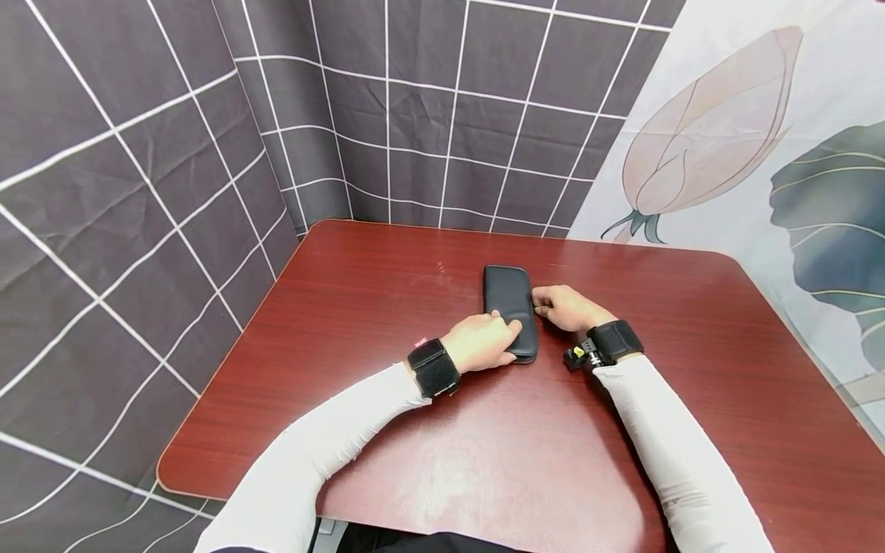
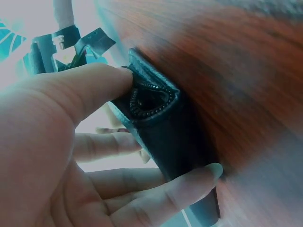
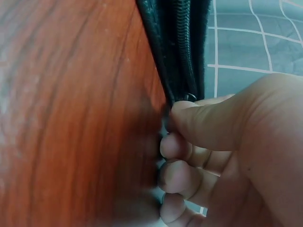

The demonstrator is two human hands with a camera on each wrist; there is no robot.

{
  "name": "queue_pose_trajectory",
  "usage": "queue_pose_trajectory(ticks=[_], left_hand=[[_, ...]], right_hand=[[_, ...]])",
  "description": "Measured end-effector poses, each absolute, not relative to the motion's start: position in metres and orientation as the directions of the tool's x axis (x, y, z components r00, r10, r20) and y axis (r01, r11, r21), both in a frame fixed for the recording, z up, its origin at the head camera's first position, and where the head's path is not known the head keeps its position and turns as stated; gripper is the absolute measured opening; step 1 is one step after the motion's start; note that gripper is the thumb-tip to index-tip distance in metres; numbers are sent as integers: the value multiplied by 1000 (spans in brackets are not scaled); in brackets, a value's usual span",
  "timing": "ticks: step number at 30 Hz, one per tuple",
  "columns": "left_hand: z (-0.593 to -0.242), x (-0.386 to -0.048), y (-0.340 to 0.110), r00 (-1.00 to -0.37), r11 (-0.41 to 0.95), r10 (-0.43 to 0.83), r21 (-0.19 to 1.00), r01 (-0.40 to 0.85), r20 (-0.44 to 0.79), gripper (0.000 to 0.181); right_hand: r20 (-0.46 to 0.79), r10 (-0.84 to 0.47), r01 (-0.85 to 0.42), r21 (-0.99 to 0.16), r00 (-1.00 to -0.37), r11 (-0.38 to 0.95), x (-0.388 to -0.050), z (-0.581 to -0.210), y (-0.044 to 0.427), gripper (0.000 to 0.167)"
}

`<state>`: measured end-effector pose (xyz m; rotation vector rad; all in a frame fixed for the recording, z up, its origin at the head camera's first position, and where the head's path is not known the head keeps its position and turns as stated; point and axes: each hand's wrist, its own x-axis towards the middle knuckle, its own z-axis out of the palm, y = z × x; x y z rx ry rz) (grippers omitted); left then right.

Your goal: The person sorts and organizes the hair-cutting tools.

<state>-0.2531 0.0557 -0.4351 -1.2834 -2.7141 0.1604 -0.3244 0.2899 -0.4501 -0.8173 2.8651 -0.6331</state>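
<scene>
A long black zip case (image 1: 508, 288), leather-like, lies on the red-brown table. My left hand (image 1: 482, 342) grips its near end, the thumb at one edge and the fingers spread over the top. In the left wrist view, the zip's end bends into a small hollow loop (image 2: 151, 101) at the end of the case (image 2: 165, 142). At the case's right side is my right hand (image 1: 570, 307). The right wrist view shows its thumb and forefinger pinching at the zipper slider (image 3: 190, 97), below a run of zip teeth (image 3: 183, 42); the pull tab is hidden by the fingers.
The table (image 1: 359, 292) has rounded corners and reaches back to a dark grey gridded curtain (image 1: 422, 115). A white cloth with a flower print (image 1: 705, 146) hangs at the right. Both wrists wear black straps (image 1: 434, 369).
</scene>
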Motion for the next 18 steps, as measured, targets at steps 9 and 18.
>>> queue_pose_trajectory(ticks=[9,18], left_hand=[[-435,-251,55,-630,637,771,-157,755,92,41],[-434,-252,57,-629,631,774,-173,756,72,41]], right_hand=[[9,-569,-514,-440,-822,736,-327,-450,294,23],[0,-603,-539,-447,-798,714,-328,-446,296,22]])
